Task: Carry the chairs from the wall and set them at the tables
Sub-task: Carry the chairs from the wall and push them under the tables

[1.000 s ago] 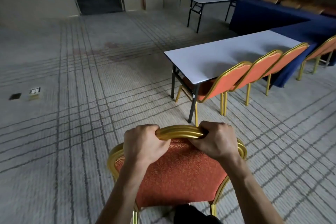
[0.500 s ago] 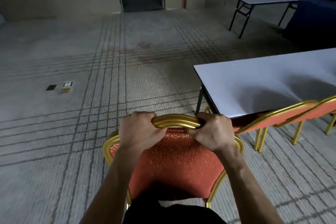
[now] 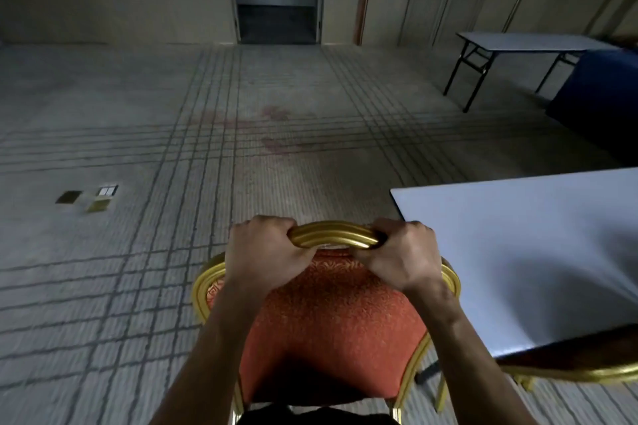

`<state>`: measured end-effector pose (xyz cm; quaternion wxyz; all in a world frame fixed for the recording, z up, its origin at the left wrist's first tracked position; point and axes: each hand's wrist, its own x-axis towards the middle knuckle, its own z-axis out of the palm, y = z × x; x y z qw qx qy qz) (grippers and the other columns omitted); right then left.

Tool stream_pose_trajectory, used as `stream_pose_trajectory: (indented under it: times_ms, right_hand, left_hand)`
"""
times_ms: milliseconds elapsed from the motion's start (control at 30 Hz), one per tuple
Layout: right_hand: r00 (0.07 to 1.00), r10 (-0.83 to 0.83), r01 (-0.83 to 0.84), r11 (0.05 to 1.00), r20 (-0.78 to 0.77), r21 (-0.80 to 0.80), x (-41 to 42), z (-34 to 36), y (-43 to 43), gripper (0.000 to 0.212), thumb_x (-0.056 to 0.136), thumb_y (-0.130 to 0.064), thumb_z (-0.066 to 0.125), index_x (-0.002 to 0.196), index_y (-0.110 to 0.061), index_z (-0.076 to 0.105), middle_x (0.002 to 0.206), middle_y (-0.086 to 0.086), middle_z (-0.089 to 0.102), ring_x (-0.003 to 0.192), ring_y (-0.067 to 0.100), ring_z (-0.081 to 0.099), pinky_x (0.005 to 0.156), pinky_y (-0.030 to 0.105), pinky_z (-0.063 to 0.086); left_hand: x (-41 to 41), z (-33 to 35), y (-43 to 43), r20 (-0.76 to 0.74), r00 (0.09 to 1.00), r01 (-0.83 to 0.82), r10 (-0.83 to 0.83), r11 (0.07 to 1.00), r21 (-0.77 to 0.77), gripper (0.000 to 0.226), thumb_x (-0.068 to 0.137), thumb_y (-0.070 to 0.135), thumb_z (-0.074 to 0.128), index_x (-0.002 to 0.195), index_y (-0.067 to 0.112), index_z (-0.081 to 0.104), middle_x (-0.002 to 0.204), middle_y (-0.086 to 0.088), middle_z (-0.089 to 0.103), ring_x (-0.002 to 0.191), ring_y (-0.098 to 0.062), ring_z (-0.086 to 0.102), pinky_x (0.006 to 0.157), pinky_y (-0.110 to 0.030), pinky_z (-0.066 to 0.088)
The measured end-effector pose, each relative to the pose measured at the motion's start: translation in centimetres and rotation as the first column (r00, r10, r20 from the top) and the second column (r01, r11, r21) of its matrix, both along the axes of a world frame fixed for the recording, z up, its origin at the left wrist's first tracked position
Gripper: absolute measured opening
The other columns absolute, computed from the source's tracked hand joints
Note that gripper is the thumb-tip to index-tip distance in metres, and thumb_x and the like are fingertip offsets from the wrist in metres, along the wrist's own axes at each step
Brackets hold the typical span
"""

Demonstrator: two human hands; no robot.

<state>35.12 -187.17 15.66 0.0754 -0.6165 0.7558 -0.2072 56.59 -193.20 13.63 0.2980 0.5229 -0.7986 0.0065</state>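
In the head view, a banquet chair (image 3: pixel 331 321) with a gold metal frame and an orange patterned back pad sits directly in front of the person, its back facing them. It is just beside the left corner of a white folding table (image 3: pixel 518 252). The left hand (image 3: pixel 262 252) and right hand (image 3: pixel 404 255) both grip the arched top rail (image 3: pixel 331 238) of the backrest. On each hand the fingers are pressed together and curled over the rail, one hand at either end of the arch, and the fingertips are hidden on the far side. Whether the chair's feet touch the patterned carpet (image 3: pixel 172 286) cannot be told, since they fall outside the frame. A second gold-framed chair (image 3: pixel 587 373) shows under the table's near edge at lower right. Farther off stand another folding table (image 3: pixel 524 41) and a blue-draped one (image 3: pixel 604 97), with floor socket plates (image 3: pixel 100 198) to the left. The frame looks rigid and probably moderately heavy (tubular metal with padding), and its lacquered rail may be somewhat slick. That makes this two-handed hold on the top rail a sensible one, as it balances the load and keeps the legs clear of the table leg.
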Motion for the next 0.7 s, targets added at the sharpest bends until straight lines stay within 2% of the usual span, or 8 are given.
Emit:
stream_pose_trajectory:
  times_ms: [67, 200, 300, 500, 700]
  right_hand:
    - [1.0, -0.027, 0.027, 1.0, -0.003, 0.013, -0.7, 0.7, -4.0, 0.04, 0.066, -0.069, 0.056, 0.07, -0.029, 0.06, 0.063, -0.013, 0.061, 0.067, 0.011, 0.058, 0.066, 0.027, 0.043]
    - [0.998, -0.061, 0.061, 0.997, -0.014, 0.044, -1.7, 2.0, -11.3, 0.034, 0.073, -0.057, 0.069, 0.066, -0.026, 0.056, 0.062, -0.012, 0.059, 0.067, 0.015, 0.058, 0.065, 0.027, 0.037]
    - [0.997, -0.078, 0.078, 0.997, 0.001, 0.019, -3.4, 2.2, -17.5, 0.031, 0.073, -0.052, 0.07, 0.067, -0.024, 0.058, 0.061, -0.01, 0.06, 0.065, 0.013, 0.058, 0.065, 0.027, 0.036]
    - [0.996, -0.079, 0.077, 0.996, 0.048, 0.042, -8.4, 0.7, -30.4, 0.032, 0.073, -0.053, 0.068, 0.066, -0.023, 0.057, 0.062, -0.009, 0.061, 0.066, 0.016, 0.059, 0.066, 0.029, 0.042]
    - [0.997, -0.04, 0.039, 0.999, 0.061, 0.022, -13.5, 0.7, -43.3, 0.035, 0.073, -0.058, 0.067, 0.066, -0.026, 0.057, 0.069, -0.007, 0.066, 0.076, 0.02, 0.065, 0.07, 0.029, 0.046]
  left_hand:
    - [-0.6, 0.7, -4.6, 0.021, 1.0, 0.012, -0.013, 1.0, 0.017, 0.047, 0.068, 0.066, 0.058, 0.052, 0.027, 0.037, 0.053, 0.003, 0.058, 0.057, -0.027, 0.064, 0.057, -0.028, 0.036]
    - [-1.9, 2.1, -12.1, 0.039, 0.998, 0.052, -0.054, 0.997, 0.051, 0.053, 0.071, 0.055, 0.074, 0.051, 0.027, 0.033, 0.049, 0.011, 0.041, 0.057, -0.023, 0.061, 0.058, -0.027, 0.033]
    - [-3.5, 2.6, -18.9, 0.055, 0.996, 0.074, -0.077, 0.996, 0.047, 0.057, 0.069, 0.049, 0.08, 0.05, 0.027, 0.03, 0.048, 0.006, 0.045, 0.054, -0.024, 0.06, 0.057, -0.027, 0.03]
    - [-8.5, 1.3, -32.2, 0.037, 0.993, 0.112, -0.112, 0.994, 0.01, 0.051, 0.068, 0.053, 0.071, 0.05, 0.027, 0.03, 0.047, 0.004, 0.049, 0.049, -0.025, 0.057, 0.055, -0.027, 0.035]
    - [-13.5, 1.1, -44.5, 0.028, 0.998, 0.063, -0.062, 0.998, -0.028, 0.045, 0.067, 0.057, 0.067, 0.051, 0.026, 0.039, 0.046, 0.008, 0.044, 0.047, -0.022, 0.056, 0.054, -0.027, 0.035]
